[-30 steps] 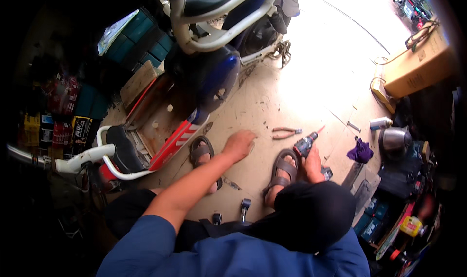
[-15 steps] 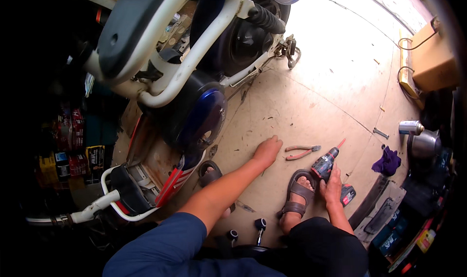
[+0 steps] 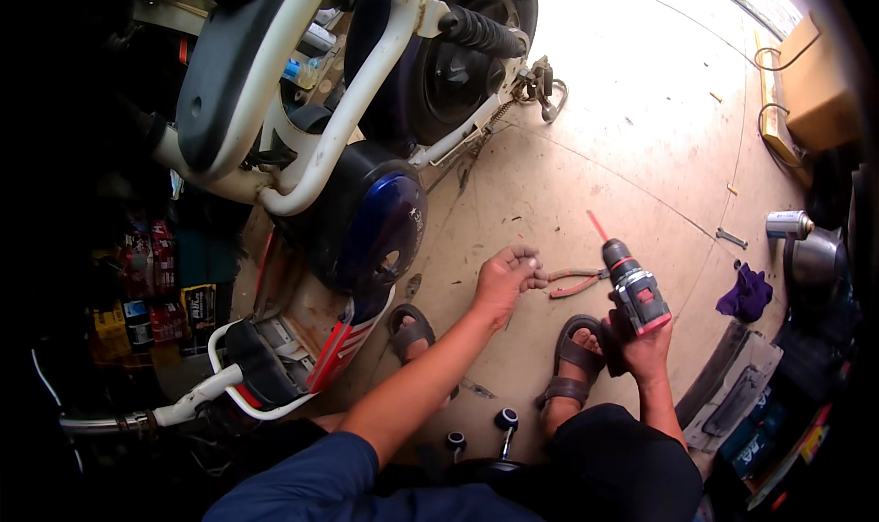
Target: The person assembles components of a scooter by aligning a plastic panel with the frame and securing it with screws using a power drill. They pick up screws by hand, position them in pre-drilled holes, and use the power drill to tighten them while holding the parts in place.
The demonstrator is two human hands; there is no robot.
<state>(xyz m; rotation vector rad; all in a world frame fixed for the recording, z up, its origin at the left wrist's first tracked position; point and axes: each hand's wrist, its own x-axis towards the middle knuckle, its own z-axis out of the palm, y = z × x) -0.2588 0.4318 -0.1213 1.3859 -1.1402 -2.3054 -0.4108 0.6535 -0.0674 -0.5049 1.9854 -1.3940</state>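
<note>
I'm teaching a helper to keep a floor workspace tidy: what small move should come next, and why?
Perhaps the bare left hand should nudge the red-handled metal pliers aside: they lie with handles spread on the pale floor close to it, near the black, grey and red cordless drill in the right hand, and might get in the way.
</note>
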